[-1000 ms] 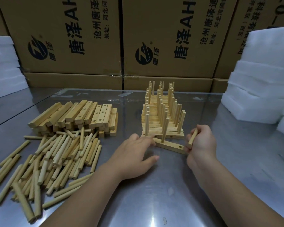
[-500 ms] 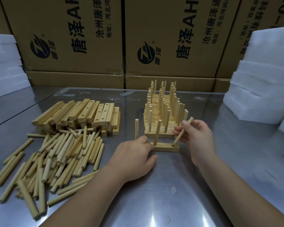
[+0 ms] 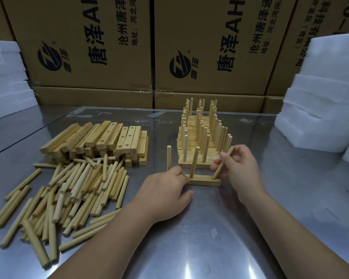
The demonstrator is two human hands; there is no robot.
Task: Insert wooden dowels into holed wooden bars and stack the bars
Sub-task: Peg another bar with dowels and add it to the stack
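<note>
- Right hand [image 3: 240,174] pinches one tilted dowel [image 3: 223,164], tip at one bar [image 3: 204,181], centre frame.
- Left hand [image 3: 165,192] grips bar's left end, beside two upright dowels [image 3: 194,162].

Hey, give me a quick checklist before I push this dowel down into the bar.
1. Bar steadied: ok, left hand holds its left end.
2. Held dowel gripped: ok, right hand pinches it.
3. Tip at the right-end hole: ok, it meets the bar there.
4. Held dowel upright: not ok, it leans right.
5. Left dowel and middle dowel standing: ok.
6. Tip seated in the hole: cannot tell.
</note>
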